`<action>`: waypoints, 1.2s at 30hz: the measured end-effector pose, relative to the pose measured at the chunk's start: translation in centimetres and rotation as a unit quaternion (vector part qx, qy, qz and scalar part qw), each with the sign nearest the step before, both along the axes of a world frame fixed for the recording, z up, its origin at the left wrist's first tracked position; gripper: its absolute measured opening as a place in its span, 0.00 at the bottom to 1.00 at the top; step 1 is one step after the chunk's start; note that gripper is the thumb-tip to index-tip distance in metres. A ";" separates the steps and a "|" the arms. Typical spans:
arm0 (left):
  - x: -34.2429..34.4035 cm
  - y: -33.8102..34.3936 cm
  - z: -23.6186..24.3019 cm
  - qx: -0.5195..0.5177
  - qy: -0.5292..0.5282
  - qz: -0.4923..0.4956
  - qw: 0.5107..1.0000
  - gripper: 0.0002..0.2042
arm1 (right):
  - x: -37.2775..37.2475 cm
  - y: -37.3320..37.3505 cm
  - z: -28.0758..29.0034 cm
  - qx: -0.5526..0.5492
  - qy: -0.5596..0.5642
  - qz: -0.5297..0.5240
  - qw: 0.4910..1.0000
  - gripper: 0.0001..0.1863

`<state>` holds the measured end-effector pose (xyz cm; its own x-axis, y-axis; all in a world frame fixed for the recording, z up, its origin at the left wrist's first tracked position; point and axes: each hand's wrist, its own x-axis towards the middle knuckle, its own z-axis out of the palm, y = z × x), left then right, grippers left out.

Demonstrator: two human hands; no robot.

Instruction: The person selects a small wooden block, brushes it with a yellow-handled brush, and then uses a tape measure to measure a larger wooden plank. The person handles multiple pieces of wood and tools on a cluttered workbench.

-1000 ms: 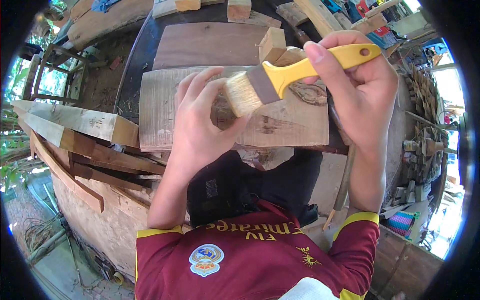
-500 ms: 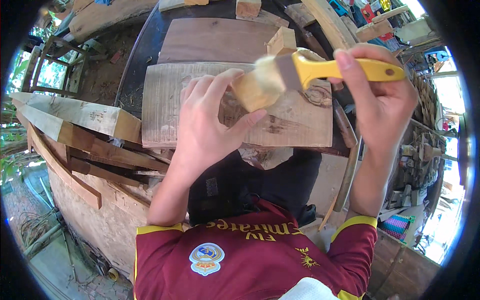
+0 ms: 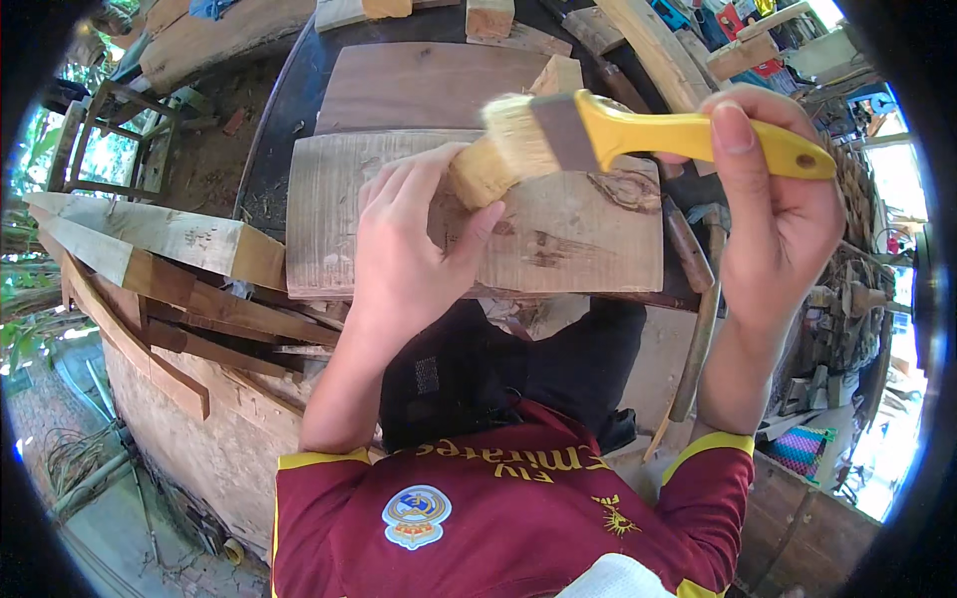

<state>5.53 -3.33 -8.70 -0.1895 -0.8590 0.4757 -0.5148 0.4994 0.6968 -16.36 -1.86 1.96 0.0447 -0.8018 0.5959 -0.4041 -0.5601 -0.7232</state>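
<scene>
My right hand (image 3: 773,189) grips the yellow handle of a paintbrush (image 3: 658,134); its pale bristles lie over a small light wooden block (image 3: 474,174), though I cannot tell whether they touch it. That block is held in my left hand (image 3: 404,239), whose fingertips are partly hidden behind it. Both are above a pale grained board (image 3: 329,219) with dark knots and marks at its right. Beyond it lies a smoother reddish-brown board (image 3: 409,85).
Cut beams (image 3: 169,239) and curved strips are stacked at my left. More offcuts (image 3: 488,20) lie along the back of the dark bench (image 3: 269,140). Round wooden-handled tools (image 3: 688,244) lie by the board's right edge. A wooden chair frame (image 3: 115,130) stands at the back left.
My right hand and brush have moved rightward from a second ago, so the bristles are higher and further right, uncovering more of the block in my left hand.
</scene>
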 end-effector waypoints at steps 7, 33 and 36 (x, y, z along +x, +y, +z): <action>0.1 -0.1 -0.4 -0.007 -0.002 0.003 1.000 0.21 | 0.1 -1.5 0.1 0.026 0.088 -0.056 0.994 0.11; -0.6 0.3 0.4 -0.026 -0.157 0.045 0.986 0.26 | -0.3 -0.8 -0.3 -0.021 0.090 -0.063 0.994 0.08; -0.6 0.3 0.5 -0.027 -0.166 0.042 0.985 0.26 | 0.3 -0.3 -0.4 -0.014 0.126 -0.053 0.991 0.07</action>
<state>4.91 -3.03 -8.24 -0.2712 -0.8536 0.4448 -0.7517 0.4764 0.4560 -16.02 -2.19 1.52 0.1105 -0.7932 0.5989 -0.6273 -0.5231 -0.5770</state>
